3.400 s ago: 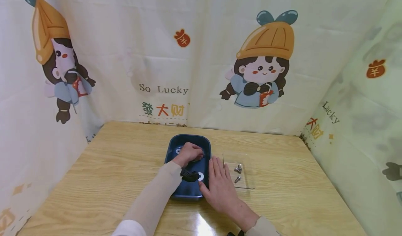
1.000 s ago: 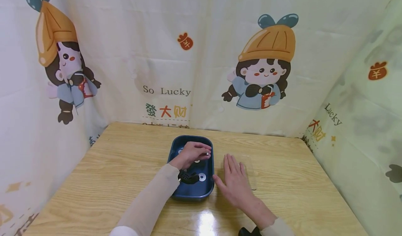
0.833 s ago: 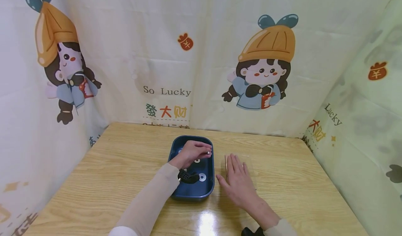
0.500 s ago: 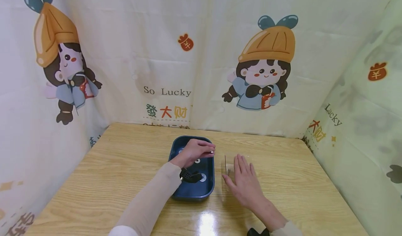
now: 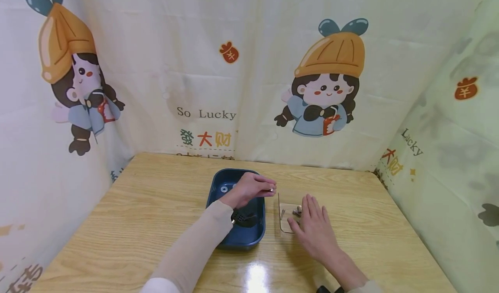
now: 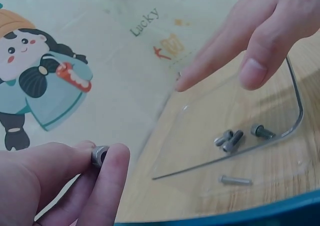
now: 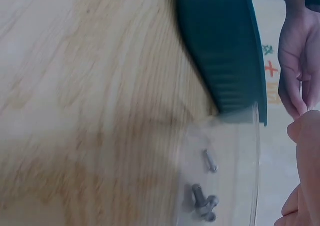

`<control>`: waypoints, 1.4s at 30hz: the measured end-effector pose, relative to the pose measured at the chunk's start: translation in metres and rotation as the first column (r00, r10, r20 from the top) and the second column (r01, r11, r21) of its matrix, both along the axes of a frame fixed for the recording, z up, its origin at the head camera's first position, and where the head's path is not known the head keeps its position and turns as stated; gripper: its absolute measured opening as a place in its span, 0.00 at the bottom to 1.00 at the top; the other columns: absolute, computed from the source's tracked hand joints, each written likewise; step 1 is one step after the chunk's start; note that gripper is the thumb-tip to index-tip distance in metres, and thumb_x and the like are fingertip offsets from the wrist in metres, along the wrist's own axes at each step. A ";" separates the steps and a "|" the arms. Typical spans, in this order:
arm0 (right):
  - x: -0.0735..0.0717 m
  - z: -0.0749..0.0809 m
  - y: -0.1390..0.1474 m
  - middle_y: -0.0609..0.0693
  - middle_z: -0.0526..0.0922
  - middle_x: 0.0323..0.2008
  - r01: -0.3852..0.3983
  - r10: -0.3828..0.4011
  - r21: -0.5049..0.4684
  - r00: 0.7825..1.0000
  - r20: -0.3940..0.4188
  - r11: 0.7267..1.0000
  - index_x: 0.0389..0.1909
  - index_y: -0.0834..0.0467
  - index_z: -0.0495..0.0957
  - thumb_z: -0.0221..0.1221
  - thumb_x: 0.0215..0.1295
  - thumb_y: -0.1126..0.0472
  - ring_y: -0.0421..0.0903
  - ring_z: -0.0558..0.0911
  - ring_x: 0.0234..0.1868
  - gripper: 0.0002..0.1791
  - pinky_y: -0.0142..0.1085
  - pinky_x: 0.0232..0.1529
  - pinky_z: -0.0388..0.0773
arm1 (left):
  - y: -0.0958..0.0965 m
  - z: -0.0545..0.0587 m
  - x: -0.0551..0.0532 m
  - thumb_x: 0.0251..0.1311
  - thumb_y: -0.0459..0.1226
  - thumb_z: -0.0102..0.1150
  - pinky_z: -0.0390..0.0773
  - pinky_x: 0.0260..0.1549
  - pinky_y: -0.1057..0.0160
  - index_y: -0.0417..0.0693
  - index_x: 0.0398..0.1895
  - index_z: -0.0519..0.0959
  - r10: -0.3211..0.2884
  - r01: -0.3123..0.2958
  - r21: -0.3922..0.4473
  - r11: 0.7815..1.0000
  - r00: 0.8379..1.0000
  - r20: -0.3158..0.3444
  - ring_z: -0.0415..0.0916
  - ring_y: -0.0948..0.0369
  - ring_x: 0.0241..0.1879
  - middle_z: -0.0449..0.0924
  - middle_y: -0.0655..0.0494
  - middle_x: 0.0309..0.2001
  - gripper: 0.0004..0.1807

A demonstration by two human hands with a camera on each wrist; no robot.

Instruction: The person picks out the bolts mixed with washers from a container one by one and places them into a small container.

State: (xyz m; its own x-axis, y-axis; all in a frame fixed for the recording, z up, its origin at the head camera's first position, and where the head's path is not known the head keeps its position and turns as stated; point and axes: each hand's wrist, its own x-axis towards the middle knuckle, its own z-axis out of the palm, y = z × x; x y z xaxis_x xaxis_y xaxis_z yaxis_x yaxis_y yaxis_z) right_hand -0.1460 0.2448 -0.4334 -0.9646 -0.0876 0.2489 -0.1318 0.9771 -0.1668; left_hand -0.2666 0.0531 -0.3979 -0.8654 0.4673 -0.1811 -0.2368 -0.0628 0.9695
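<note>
My left hand is at the right rim of the blue tray, its fingertips just past it. Thumb and fingers pinch a small silver screw; its round head with a dark socket shows and its shank is hidden. My right hand is held with straight fingers over the right part of a clear plastic box and holds nothing. Several screws lie in that box, with a thinner screw apart from them near its left wall.
A white washer lies in the far left of the blue tray; the left hand and its black wrist strap cover much of the tray. Both containers stand on a wooden table, with a printed curtain behind.
My left hand has risen from inside the blue tray and moved right with the screw. The right hand has slid right from the tray's side, across the clear box, uncovering its left part.
</note>
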 end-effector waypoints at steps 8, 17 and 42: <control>0.002 -0.011 0.013 0.64 0.51 0.67 0.032 -0.032 -0.007 0.999 -0.003 0.999 0.65 0.69 0.50 0.39 0.63 0.35 0.59 0.49 0.69 0.45 0.59 0.65 0.47 | 0.019 -0.001 0.007 0.53 0.31 0.58 0.79 0.43 0.58 0.39 0.39 0.81 -0.042 0.042 -0.005 0.999 0.999 0.002 0.82 0.53 0.38 0.83 0.45 0.36 0.10; 0.001 -0.021 0.019 0.65 0.53 0.66 0.052 -0.052 -0.011 0.999 -0.016 0.999 0.64 0.70 0.52 0.43 0.62 0.36 0.60 0.51 0.68 0.44 0.60 0.64 0.48 | 0.043 -0.008 0.012 0.53 0.31 0.58 0.82 0.36 0.62 0.38 0.38 0.81 -0.076 0.076 -0.040 0.996 0.997 0.003 0.82 0.56 0.35 0.81 0.40 0.39 0.09; 0.002 -0.037 0.017 0.64 0.48 0.68 0.084 -0.086 -0.053 0.995 -0.045 0.995 0.66 0.69 0.49 0.44 0.64 0.41 0.60 0.49 0.69 0.42 0.59 0.64 0.48 | 0.075 -0.017 0.028 0.50 0.29 0.61 0.81 0.36 0.60 0.42 0.30 0.83 0.022 -0.027 -0.219 0.975 0.999 -0.025 0.83 0.57 0.27 0.83 0.46 0.31 0.05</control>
State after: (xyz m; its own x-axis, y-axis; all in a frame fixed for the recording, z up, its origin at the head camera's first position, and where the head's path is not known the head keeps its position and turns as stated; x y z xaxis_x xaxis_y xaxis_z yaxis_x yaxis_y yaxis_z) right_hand -0.1443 0.2617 -0.4704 -0.9552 0.0082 0.2959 -0.0574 0.9755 -0.2125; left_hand -0.2387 0.1278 -0.4146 -0.8810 0.3967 -0.2579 -0.2165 0.1468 0.9652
